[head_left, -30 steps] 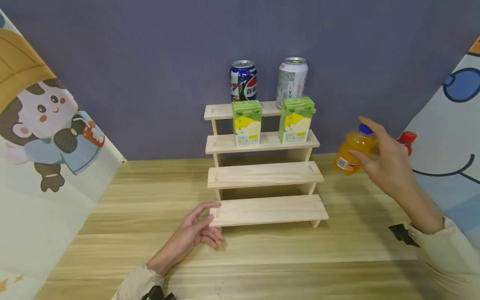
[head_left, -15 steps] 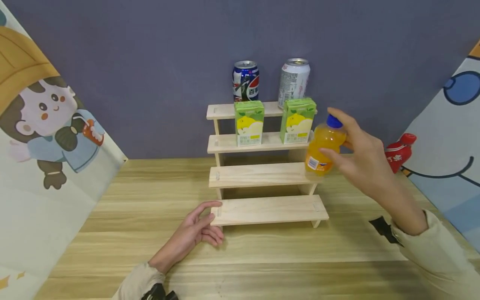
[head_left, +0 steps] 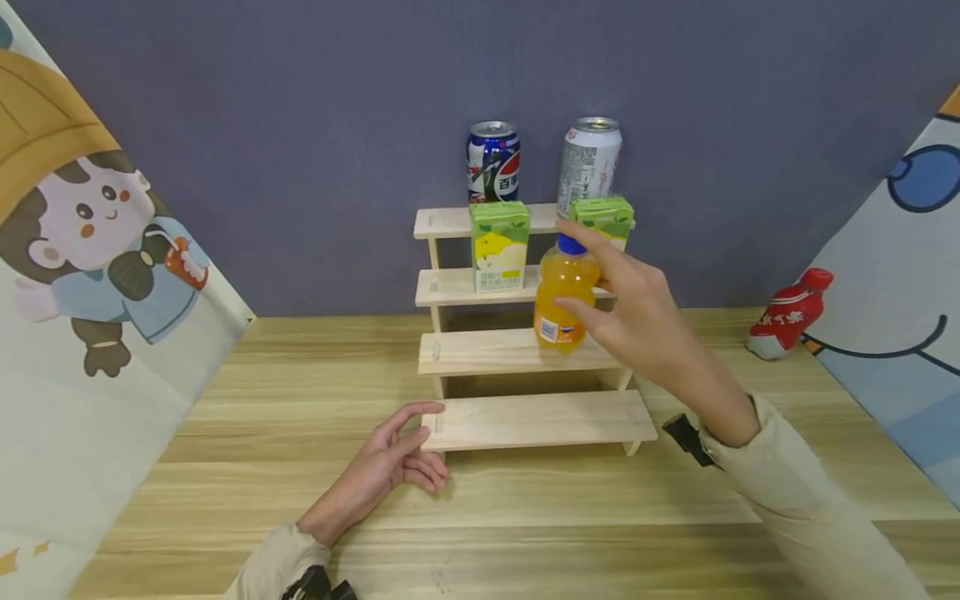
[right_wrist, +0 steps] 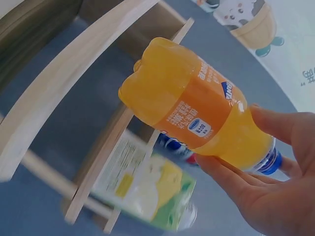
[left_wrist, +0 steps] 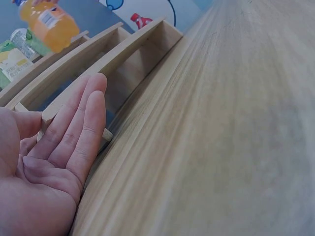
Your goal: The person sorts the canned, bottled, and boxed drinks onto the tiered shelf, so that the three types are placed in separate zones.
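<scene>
My right hand [head_left: 637, 321] pinches a small orange soda bottle [head_left: 558, 283] with a blue cap, thumb on one side and fingers on the other. In the head view the bottle overlaps the second step from the bottom and partly covers the right juice carton [head_left: 613, 217]. The right wrist view shows its orange Fanta label [right_wrist: 197, 108]. At the left end of the lowest step, my left hand [head_left: 393, 454] holds the wooden tiered stand [head_left: 536, 419] between thumb and index finger; its other fingers extend below the board [left_wrist: 74, 128].
A dark blue Pepsi can [head_left: 493, 167] and a white can [head_left: 588, 162] stand on the top step. Another green juice carton [head_left: 500, 250] is on the step below them. A red bottle-shaped object [head_left: 791, 312] leans at the right wall. Behind the stand rises a grey-blue wall [head_left: 337, 167].
My right hand has carried the orange soda bottle leftward from beside the stand to over its second-lowest step. The left hand keeps its place on the stand.
</scene>
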{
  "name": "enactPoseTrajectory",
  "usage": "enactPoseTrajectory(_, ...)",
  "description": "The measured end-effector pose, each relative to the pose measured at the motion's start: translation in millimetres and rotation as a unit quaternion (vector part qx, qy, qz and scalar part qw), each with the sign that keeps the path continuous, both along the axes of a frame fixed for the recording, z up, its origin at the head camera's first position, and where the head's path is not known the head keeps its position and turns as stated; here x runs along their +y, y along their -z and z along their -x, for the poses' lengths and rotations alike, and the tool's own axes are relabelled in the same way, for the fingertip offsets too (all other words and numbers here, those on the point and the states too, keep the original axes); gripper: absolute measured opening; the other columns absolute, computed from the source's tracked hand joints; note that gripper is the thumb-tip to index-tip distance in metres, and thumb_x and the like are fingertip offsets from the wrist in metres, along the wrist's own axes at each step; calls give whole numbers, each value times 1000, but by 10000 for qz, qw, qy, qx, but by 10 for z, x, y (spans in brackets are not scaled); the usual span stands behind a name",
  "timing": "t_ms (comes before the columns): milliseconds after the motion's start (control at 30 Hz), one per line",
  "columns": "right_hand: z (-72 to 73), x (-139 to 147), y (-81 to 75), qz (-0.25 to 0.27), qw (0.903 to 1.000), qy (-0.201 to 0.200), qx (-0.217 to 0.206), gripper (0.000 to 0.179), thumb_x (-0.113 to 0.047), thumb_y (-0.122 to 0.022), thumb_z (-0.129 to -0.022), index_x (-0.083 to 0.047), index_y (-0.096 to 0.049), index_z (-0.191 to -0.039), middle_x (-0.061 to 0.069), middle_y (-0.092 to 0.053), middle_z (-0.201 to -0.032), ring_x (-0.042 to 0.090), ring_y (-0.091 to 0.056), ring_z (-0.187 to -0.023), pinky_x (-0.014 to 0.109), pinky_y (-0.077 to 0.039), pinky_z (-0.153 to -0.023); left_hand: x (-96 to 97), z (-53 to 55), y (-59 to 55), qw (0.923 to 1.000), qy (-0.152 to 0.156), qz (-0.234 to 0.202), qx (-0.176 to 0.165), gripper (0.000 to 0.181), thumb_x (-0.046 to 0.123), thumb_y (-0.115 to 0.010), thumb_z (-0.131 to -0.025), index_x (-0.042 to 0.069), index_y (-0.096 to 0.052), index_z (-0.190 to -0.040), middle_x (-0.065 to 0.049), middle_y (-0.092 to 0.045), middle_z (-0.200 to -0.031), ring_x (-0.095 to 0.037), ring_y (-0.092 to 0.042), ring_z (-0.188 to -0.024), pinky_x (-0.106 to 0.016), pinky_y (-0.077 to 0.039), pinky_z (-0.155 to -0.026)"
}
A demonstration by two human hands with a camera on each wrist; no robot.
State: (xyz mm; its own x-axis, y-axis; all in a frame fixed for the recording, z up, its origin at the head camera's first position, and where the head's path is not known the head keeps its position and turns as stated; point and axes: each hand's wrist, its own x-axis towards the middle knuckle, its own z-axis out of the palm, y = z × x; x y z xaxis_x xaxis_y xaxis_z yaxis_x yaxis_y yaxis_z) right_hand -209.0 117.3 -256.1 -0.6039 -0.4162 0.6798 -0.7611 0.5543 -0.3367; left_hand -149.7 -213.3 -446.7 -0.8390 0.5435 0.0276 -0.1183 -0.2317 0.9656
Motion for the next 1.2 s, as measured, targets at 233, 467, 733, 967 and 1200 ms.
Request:
enactPoseTrajectory(233,44,-324,22,39,9987,-283,-424,79,-6,-77,-87,-22,-37,-154,8,-62,-130,23,-64,-110,40,-59,-89,-4,0,-5,10000,-18,40,7,46,20,-38,-110,9,-29,-153,-19,-73,-90,-29,-73,-79,-40,-63,-71)
enactPoseTrajectory(467,113,-537,67,184,9978,-578,-284,78,-6,-77,-88,-19,-38,-154,10,-64,-131,22,-66,-107,37,-58,-90,3,24,-3,10000,27,-8,51,47,20,-38,-110,8,-27,-154,-19,-73,-91,-29,-73,-78,-39,-63,-70)
enactPoseTrajectory(733,160,-679,141,264,9951,-807,-504,76,-6,-76,-88,-17,-39,-153,9,-65,-129,19,-65,-106,32,-58,-89,-7,5,-9,10000,-16,46,-47,47,22,-39,-110,8,-27,-154,-18,-73,-90,-28,-73,-78,-38,-63,-70)
enactPoseTrajectory(967,172,-705,238,301,9965,-652,-424,79,-8,-77,-88,-17,-36,-155,9,-61,-133,21,-64,-110,33,-56,-94,4,7,-10,10000,-32,19,-46,46,21,-39,-110,8,-28,-153,-18,-73,-90,-28,-73,-78,-38,-63,-70)
enactPoseTrajectory(1200,158,-696,366,412,9974,-550,-235,86,-11,-74,-90,-21,-24,-159,14,-57,-136,24,-61,-117,36,-54,-98,2,9,7,10000,-9,13,-57,47,20,-39,-110,8,-27,-154,-17,-74,-89,-28,-73,-78,-37,-63,-70)
